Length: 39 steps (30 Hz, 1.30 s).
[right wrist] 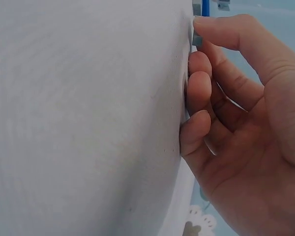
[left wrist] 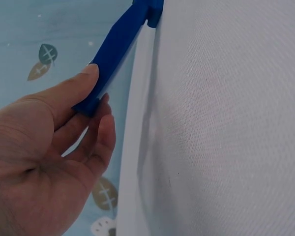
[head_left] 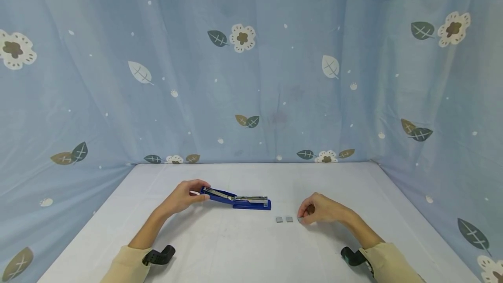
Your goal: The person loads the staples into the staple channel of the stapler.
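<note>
A blue stapler (head_left: 252,207) lies folded wide open on the white table, its metal magazine showing. My left hand (head_left: 186,195) pinches the end of its raised arm between thumb and fingers; in the left wrist view the blue arm (left wrist: 115,49) slants up from the thumb. To the right, my right hand (head_left: 323,209) pinches a small grey staple strip (head_left: 300,220) at the tabletop, partly hidden by the fingertips. Two similar grey strips, a left one (head_left: 279,219) and a middle one (head_left: 289,219), lie in a row beside it. The right wrist view shows the pinched strip (right wrist: 197,39) under the thumb.
The white table (head_left: 220,248) ends at the back against a blue curtain (head_left: 283,82) printed with leaves and flowers, which also hangs at both sides. Black wrist mounts, a left one (head_left: 159,256) and a right one (head_left: 352,257), jut inward above the table.
</note>
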{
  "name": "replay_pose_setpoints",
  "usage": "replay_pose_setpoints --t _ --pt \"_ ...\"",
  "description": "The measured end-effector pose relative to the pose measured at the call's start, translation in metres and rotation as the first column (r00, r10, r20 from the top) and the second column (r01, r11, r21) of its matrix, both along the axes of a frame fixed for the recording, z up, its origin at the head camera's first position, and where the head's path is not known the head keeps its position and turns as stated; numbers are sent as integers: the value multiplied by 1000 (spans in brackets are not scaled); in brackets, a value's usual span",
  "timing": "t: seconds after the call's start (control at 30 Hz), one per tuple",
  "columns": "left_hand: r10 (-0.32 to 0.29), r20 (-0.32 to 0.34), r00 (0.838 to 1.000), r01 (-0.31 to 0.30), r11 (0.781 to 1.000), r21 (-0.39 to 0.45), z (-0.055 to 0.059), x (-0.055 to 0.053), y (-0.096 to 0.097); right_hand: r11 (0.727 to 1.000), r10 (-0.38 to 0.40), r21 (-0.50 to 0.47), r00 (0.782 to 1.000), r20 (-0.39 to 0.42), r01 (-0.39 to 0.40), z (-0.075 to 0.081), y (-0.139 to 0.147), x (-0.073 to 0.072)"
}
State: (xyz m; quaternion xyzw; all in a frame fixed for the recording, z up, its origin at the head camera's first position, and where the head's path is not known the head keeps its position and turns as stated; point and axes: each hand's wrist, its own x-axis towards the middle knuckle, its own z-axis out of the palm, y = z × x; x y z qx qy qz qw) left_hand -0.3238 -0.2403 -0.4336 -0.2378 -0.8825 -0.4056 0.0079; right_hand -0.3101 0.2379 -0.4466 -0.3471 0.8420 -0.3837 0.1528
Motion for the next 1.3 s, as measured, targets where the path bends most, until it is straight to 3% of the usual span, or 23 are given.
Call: replay_pose_setpoints --t 0.27,0.7,1.0,1.3 --pt "-8 11 1000 8 1000 6 -2 -2 1 1000 -25 9 1000 -6 25 1 0 1" --pt "-30 34 999 28 999 34 -3 -4 4 989 -128 58 987 -98 134 7 -2 -2" --pt "-36 10 999 36 999 12 -2 -3 7 981 -188 32 975 -121 193 20 -9 -6" --pt "-33 -18 999 33 999 4 -1 -2 11 982 -181 35 973 -143 187 26 -22 -10"
